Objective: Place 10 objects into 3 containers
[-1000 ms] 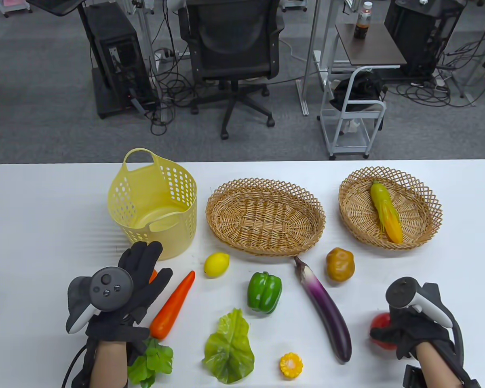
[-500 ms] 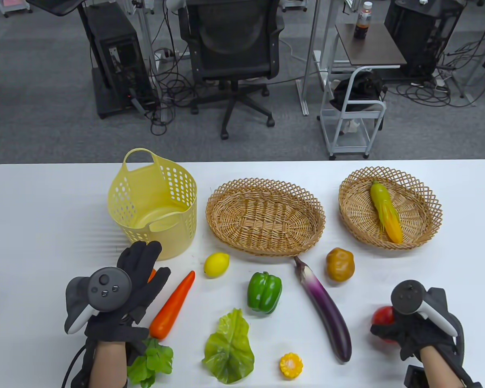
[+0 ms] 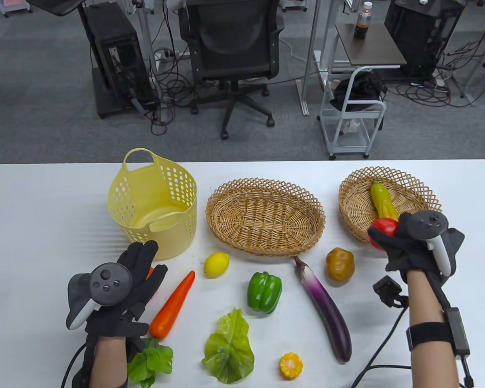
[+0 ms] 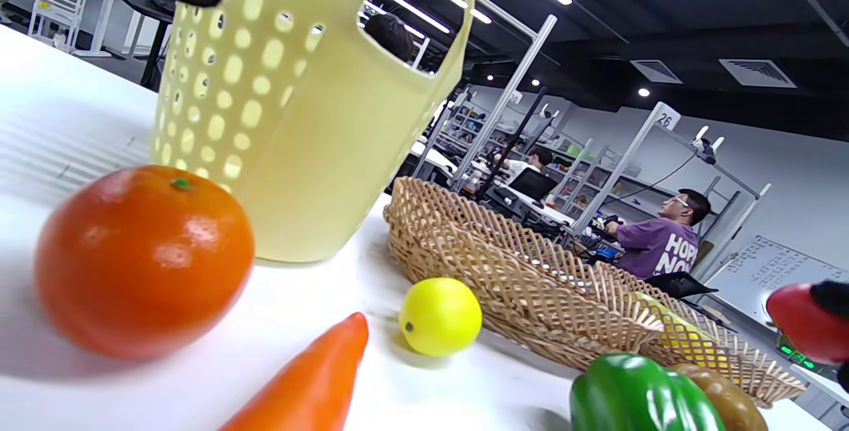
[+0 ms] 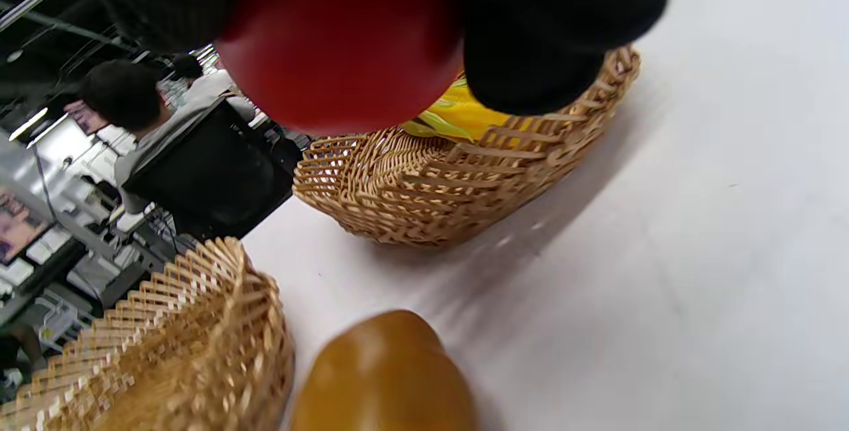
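My right hand (image 3: 416, 246) grips red tomato (image 3: 384, 229) over near rim of round wicker basket (image 3: 355, 194), right of frame. My left hand (image 3: 117, 291) spread, grasping nothing, over orange (image 4: 142, 258), lower left.

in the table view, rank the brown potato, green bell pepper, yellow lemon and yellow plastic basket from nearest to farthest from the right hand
From the right hand:
1. Brown potato, just to its left.
2. Green bell pepper, table centre.
3. Yellow lemon, left of centre.
4. Yellow plastic basket, far left.
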`<state>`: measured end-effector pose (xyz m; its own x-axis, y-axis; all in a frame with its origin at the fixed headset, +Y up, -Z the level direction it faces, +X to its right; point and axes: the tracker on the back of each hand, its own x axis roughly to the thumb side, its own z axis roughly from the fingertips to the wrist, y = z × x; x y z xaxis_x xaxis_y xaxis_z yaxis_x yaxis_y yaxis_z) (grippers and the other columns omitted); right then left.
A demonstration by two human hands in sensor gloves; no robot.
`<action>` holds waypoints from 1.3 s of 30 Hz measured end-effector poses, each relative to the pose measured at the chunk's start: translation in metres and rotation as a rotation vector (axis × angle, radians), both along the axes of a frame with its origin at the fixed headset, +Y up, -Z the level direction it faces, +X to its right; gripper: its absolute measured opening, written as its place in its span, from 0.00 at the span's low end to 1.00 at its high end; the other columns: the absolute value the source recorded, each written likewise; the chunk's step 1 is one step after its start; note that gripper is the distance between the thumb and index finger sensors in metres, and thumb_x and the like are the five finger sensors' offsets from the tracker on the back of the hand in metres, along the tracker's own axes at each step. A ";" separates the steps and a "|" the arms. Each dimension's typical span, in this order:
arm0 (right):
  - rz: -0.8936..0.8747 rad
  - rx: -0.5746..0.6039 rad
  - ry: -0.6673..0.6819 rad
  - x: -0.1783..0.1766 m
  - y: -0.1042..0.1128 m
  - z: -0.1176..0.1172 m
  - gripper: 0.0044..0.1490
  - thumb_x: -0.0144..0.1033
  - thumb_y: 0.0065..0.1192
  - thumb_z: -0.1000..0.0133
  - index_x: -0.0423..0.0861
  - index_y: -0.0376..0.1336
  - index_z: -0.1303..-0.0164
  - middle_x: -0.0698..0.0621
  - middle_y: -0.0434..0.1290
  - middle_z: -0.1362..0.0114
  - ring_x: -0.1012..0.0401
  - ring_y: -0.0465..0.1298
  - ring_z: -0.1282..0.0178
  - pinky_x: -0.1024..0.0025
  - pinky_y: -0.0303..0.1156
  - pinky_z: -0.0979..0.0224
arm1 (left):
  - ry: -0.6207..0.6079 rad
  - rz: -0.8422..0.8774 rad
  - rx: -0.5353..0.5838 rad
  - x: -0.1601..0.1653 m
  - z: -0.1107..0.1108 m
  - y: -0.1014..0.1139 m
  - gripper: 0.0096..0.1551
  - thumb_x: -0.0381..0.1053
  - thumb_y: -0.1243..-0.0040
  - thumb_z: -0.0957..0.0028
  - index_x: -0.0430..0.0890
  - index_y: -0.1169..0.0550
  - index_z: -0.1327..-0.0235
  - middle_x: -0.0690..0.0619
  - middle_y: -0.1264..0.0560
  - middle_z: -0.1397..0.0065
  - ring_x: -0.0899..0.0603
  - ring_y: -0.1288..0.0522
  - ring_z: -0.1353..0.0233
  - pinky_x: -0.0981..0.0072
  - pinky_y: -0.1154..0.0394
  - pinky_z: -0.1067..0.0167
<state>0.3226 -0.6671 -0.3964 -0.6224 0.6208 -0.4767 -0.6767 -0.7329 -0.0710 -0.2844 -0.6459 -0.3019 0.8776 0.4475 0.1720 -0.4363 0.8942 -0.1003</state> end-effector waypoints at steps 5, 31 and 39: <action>0.056 -0.083 -0.067 0.002 -0.013 -0.033 0.62 0.64 0.58 0.44 0.51 0.29 0.16 0.36 0.51 0.14 0.44 0.74 0.40 0.62 0.74 0.44 | 0.035 -0.007 0.023 -0.007 0.000 0.001 0.43 0.71 0.66 0.32 0.49 0.49 0.10 0.34 0.53 0.10 0.23 0.53 0.15 0.29 0.41 0.27; 0.148 -0.296 0.298 -0.011 -0.005 0.032 0.58 0.61 0.53 0.39 0.44 0.32 0.14 0.33 0.39 0.11 0.29 0.53 0.19 0.35 0.63 0.28 | 0.014 0.018 -0.008 -0.007 -0.001 -0.002 0.43 0.71 0.66 0.32 0.49 0.48 0.10 0.34 0.52 0.10 0.22 0.53 0.15 0.29 0.40 0.27; 0.212 -0.410 0.474 -0.031 -0.021 0.095 0.61 0.60 0.55 0.40 0.35 0.34 0.15 0.28 0.43 0.13 0.29 0.58 0.21 0.37 0.68 0.32 | -0.009 0.032 0.010 -0.005 0.002 0.002 0.43 0.71 0.66 0.32 0.49 0.48 0.10 0.34 0.52 0.10 0.22 0.52 0.15 0.29 0.40 0.27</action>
